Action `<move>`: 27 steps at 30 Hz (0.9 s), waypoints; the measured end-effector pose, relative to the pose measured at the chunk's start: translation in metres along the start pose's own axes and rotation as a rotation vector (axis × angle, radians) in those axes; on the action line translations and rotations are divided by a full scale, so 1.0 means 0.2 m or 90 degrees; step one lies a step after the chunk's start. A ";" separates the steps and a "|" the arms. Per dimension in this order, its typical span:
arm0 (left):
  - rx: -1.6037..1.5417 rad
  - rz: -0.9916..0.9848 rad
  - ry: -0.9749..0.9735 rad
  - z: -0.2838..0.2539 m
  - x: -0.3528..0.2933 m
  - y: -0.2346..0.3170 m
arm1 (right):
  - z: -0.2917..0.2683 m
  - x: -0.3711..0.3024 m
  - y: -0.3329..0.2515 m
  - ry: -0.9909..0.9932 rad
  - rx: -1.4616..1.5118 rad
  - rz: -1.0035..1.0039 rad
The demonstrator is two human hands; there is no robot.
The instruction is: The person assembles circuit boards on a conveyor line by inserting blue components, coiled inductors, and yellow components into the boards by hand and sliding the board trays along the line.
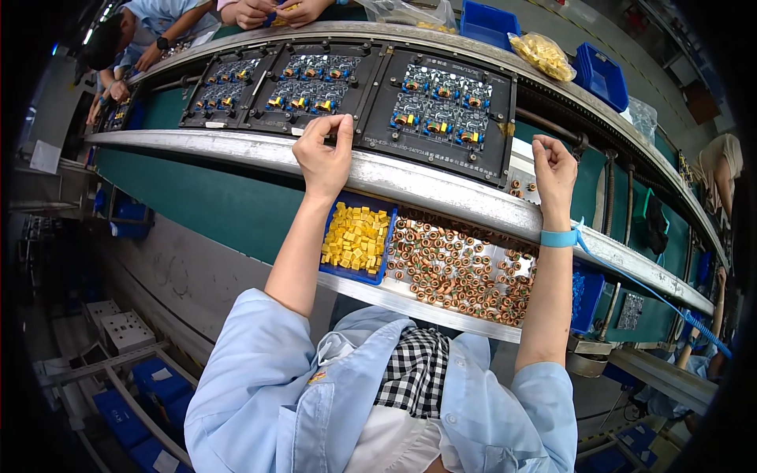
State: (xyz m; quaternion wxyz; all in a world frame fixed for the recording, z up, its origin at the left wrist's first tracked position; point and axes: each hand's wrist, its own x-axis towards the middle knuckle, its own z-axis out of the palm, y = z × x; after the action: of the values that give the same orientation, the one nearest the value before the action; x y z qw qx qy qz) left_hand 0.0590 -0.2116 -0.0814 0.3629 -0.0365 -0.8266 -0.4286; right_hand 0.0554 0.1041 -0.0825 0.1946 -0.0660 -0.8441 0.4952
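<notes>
My left hand (326,158) is closed, fingers curled and thumb raised, over the near metal rail in front of the black carrier trays. My right hand (557,175), with a blue wrist strap (559,238), is also closed, just right of the nearest tray. Whatever either hand may hold is hidden. The right-hand carrier tray (505,102) bears small circuit boards (441,102) with copper coils and a few yellow blocks. Below the rail, yellow block-shaped components (352,236) fill a blue bin (371,277). Beside it, many copper ring coils (449,264) lie in a metal tray.
Two more black carriers (311,83) (225,87) stand further left between the rails. Across the line are blue bins (489,25) (601,75), a bag of yellow parts (542,55) and co-workers' hands (272,11). A coiled blue cord (702,327) runs right from my wrist strap.
</notes>
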 end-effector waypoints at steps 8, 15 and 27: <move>-0.103 -0.025 -0.003 -0.14 -0.07 0.07 | 0.01 0.00 0.01 0.004 -0.011 0.009; -0.588 -0.463 -0.880 -0.86 -0.45 0.09 | -0.01 0.01 0.05 0.005 -0.029 -0.009; -1.055 -0.832 -0.169 -0.23 -2.02 -1.13 | 0.10 -0.02 -0.08 -0.012 -0.163 -0.085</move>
State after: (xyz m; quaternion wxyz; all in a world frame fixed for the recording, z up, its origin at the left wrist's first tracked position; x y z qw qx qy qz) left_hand 0.2966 -0.2864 -0.4735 -0.1690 0.1322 -0.1687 -0.9620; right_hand 0.0535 0.0787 -0.0786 0.2091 -0.0289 -0.9048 0.3699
